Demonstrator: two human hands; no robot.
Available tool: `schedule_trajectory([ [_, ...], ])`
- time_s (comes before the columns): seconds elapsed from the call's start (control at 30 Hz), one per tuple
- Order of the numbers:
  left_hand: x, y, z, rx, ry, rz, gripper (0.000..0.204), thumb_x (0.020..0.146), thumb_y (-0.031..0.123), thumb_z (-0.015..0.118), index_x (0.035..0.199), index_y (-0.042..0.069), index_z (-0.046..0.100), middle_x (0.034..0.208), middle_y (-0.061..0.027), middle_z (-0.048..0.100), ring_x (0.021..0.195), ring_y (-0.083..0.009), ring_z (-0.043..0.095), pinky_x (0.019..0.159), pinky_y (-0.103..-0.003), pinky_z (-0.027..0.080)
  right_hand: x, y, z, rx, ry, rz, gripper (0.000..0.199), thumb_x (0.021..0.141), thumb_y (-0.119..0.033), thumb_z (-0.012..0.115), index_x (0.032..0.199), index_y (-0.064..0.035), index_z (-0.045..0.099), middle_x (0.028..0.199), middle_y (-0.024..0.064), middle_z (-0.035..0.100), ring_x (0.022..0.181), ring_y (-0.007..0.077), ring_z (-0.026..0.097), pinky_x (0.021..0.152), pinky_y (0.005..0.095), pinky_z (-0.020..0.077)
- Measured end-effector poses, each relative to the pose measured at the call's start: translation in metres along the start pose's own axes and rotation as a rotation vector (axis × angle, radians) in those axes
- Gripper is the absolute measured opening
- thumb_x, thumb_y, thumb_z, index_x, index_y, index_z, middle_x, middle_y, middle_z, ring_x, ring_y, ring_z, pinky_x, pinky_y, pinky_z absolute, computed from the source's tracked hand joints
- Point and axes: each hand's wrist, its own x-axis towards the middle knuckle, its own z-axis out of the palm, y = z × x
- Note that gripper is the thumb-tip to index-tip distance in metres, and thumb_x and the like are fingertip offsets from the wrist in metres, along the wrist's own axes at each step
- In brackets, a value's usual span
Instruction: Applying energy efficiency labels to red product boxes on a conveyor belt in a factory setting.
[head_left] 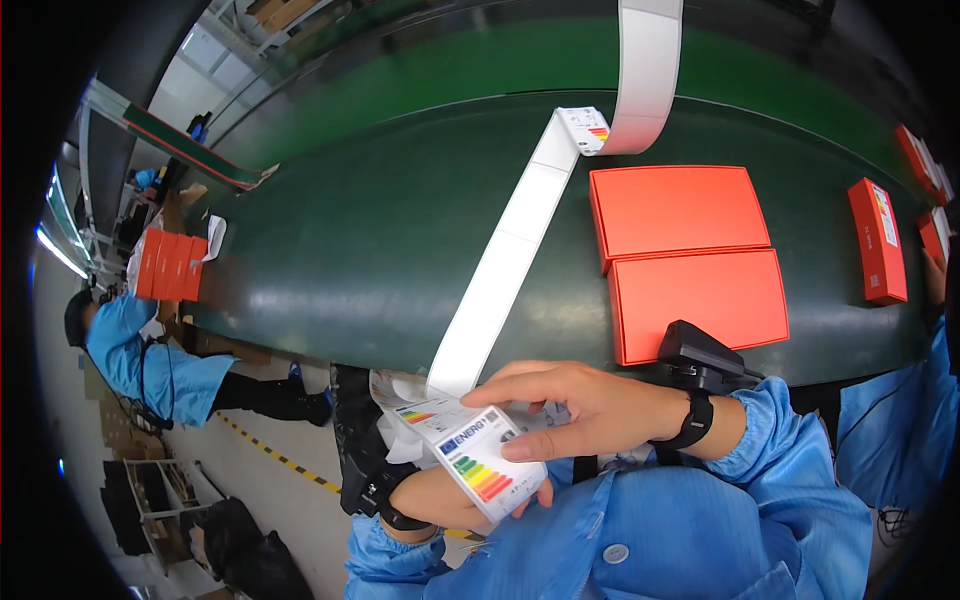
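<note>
A long white strip of energy labels (505, 255) runs across the green bench and down to my hands. The printed energy label (485, 465) at its near end, with coloured bars, lies over my left hand (450, 503). That hand supports the strip from beneath; the label hides most of its fingers, and only fingertips show past its right edge. From the right comes my right hand (585, 405), its thumb pressed on the label's face and its index finger reaching over the strip. Crumpled pale backing paper (400, 440) hangs beside my left wrist.
Two orange boxes (680, 212) lie side by side on the green bench (350, 240), near a black device (700, 355). Another orange box (876, 240) bears a label at the right, near a person's blue sleeve (895, 430). Far left, a person (165, 350) stands by stacked orange boxes (170, 265).
</note>
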Motion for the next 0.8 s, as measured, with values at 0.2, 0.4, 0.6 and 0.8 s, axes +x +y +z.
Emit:
schedule_trajectory([
  [0.2, -0.008, 0.021, 0.005, 0.517, 0.018, 0.291, 0.048, 0.075, 0.022, 0.067, 0.118, 0.008, 0.051, 0.113, -0.0106, 0.054, 0.102, -0.0229, 0.053, 0.087, -0.033, 0.041, 0.001, 0.007, 0.006, 0.074, -0.082, 0.081, 0.029, 0.08, -0.012, 0.066, 0.107, -0.0039, 0.061, 0.098, 0.0068, 0.058, 0.098, 0.0184, 0.051, 0.077, 0.0282, 0.0446],
  [0.4, -0.009, -0.012, 0.025, -0.6, 0.419, 0.494, 0.071, 0.085, 0.05, 0.045, 0.135, 0.003, 0.026, 0.133, -0.0168, 0.038, 0.123, -0.0321, 0.039, 0.102, -0.048, 0.03, 0.002, 0.01, 0.012, -0.447, 0.196, -0.339, 0.028, 0.073, -0.012, 0.07, 0.099, -0.0046, 0.064, 0.093, 0.005, 0.057, 0.09, 0.0207, 0.051, 0.073, 0.0306, 0.0425],
  [0.6, 0.014, 0.022, 0.028, -0.815, 0.569, 0.425, 0.042, 0.092, 0.022, 0.037, 0.128, 0.001, 0.035, 0.121, -0.0166, 0.049, 0.114, -0.0293, 0.049, 0.096, -0.045, 0.039, 0.001, 0.009, 0.007, -0.976, 0.379, -0.615, 0.033, 0.066, -0.016, 0.071, 0.097, -0.007, 0.065, 0.093, 0.0048, 0.057, 0.089, 0.0222, 0.051, 0.07, 0.0323, 0.0418],
  [0.8, 0.027, 0.046, 0.009, -0.702, 0.592, 0.38, 0.048, 0.091, 0.026, 0.04, 0.126, -0.007, 0.035, 0.123, -0.0236, 0.047, 0.11, -0.0339, 0.05, 0.095, -0.044, 0.039, -0.018, -0.021, -0.003, -0.721, 0.358, -0.785, 0.015, 0.075, -0.006, 0.059, 0.09, -0.0019, 0.061, 0.099, 0.0094, 0.057, 0.094, 0.025, 0.054, 0.077, 0.0373, 0.0458],
])
